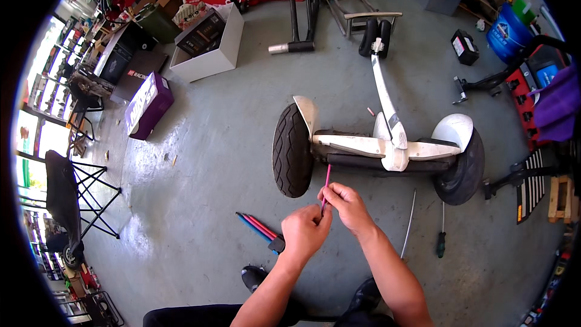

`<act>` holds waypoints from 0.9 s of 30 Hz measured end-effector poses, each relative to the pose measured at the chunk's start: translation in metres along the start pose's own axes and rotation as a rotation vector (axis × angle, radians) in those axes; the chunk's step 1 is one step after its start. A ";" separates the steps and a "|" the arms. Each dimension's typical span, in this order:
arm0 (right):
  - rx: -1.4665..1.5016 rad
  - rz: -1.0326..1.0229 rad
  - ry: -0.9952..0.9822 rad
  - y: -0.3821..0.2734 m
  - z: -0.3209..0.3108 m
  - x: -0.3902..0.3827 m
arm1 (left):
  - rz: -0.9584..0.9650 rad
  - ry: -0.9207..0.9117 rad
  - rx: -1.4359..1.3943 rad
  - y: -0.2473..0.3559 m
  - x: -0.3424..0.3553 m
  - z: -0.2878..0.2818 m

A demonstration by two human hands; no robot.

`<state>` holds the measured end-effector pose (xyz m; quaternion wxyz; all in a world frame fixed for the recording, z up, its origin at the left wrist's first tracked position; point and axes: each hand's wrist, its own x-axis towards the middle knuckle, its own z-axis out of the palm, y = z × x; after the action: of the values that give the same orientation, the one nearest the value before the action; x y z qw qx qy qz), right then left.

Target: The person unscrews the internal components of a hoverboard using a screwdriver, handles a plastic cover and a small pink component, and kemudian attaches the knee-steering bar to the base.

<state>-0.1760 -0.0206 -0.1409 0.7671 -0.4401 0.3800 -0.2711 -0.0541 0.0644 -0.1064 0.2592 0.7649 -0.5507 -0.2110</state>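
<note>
On the grey, glossy floor [206, 163], both hands hold a thin, straight pink rod [327, 180]. The right hand [346, 204] pinches it between thumb and fingers; the left hand [305, 231] is curled closed around its lower end, which is hidden in the fist. The rod's upper tip reaches the near black edge of a white-and-black two-wheeled scooter [396, 156] with fat treaded tyres; whether tip and body touch is hard to tell. The scooter's underside is out of sight.

Just left of the left hand, a black holder [276, 244] with slim blue and red keys [259, 226] lies on the floor, its lower end close against the wrist. Right of the right forearm lie a thin silvery metal rod [410, 221] and a screwdriver with a dark green handle [441, 244]; its blade runs up to the scooter's right tyre, its tip hard to make out. Two black shoes [253, 277] show at the floor's near edge, one partly covered by the right forearm. Toward the floor's right edge, a purple cloth [557, 106] hangs over a red case [521, 100], partly concealing it.
</note>
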 end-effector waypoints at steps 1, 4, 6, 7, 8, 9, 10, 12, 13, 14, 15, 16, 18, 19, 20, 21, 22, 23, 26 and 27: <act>0.010 -0.004 -0.010 0.002 0.000 0.000 | -0.208 -0.144 -0.388 -0.006 -0.001 0.000; 0.052 0.008 -0.049 0.008 0.005 -0.001 | -0.596 -0.566 -1.489 -0.025 -0.018 0.004; 0.053 0.024 -0.052 0.003 0.005 0.001 | -0.576 -0.502 -1.745 -0.026 -0.016 0.015; 0.051 0.033 -0.053 0.002 0.005 0.001 | -0.563 -0.466 -1.874 -0.025 -0.015 0.019; 0.077 0.043 -0.049 0.002 0.006 -0.001 | -0.425 -0.289 -1.359 -0.020 -0.019 0.022; 0.069 0.032 -0.046 0.001 0.005 -0.001 | -0.280 -0.124 -0.845 -0.011 -0.020 0.021; 0.061 0.020 -0.045 0.001 0.003 0.000 | -0.131 0.036 -0.329 -0.005 -0.020 0.021; 0.067 0.013 -0.046 0.000 0.002 0.002 | 0.056 0.191 -0.212 -0.005 -0.013 0.023; 0.082 0.018 -0.049 0.000 0.002 0.002 | 0.150 0.268 -0.151 -0.006 -0.010 0.022; 0.097 0.022 -0.052 -0.001 0.002 0.003 | 0.002 0.119 -0.436 -0.009 -0.015 0.022; 0.083 0.019 -0.053 0.000 0.002 0.003 | -0.240 -0.075 -0.867 -0.011 -0.013 0.018; 0.070 0.015 -0.055 0.001 0.001 0.003 | -0.490 -0.280 -1.288 -0.012 -0.009 0.013; 0.088 0.000 -0.068 0.005 0.001 0.005 | -0.630 -0.546 -1.730 -0.028 -0.009 0.015; 0.115 -0.009 -0.070 0.009 -0.001 0.006 | -0.574 -0.530 -1.434 -0.036 -0.006 0.018; 0.143 -0.018 -0.073 0.013 -0.002 0.006 | -0.513 -0.507 -1.141 -0.043 -0.003 0.018; 0.104 -0.007 -0.060 0.018 -0.003 0.008 | -0.451 -0.476 -0.848 -0.046 0.002 0.018; 0.056 -0.001 -0.034 0.020 -0.005 0.008 | -0.158 -0.266 -0.411 -0.019 0.009 0.003; 0.008 0.006 -0.007 0.021 -0.006 0.007 | -0.067 -0.193 -0.301 -0.008 0.010 0.001; 0.020 -0.011 -0.005 0.013 -0.004 0.006 | 0.190 0.047 0.068 0.003 0.011 -0.005; 0.052 -0.011 -0.010 0.011 -0.005 0.007 | 0.000 -0.092 -0.243 -0.003 0.007 -0.003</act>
<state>-0.1752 -0.0226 -0.1545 0.7785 -0.4236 0.3667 -0.2829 -0.0481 0.0590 -0.1065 0.3244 0.7173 -0.5325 -0.3108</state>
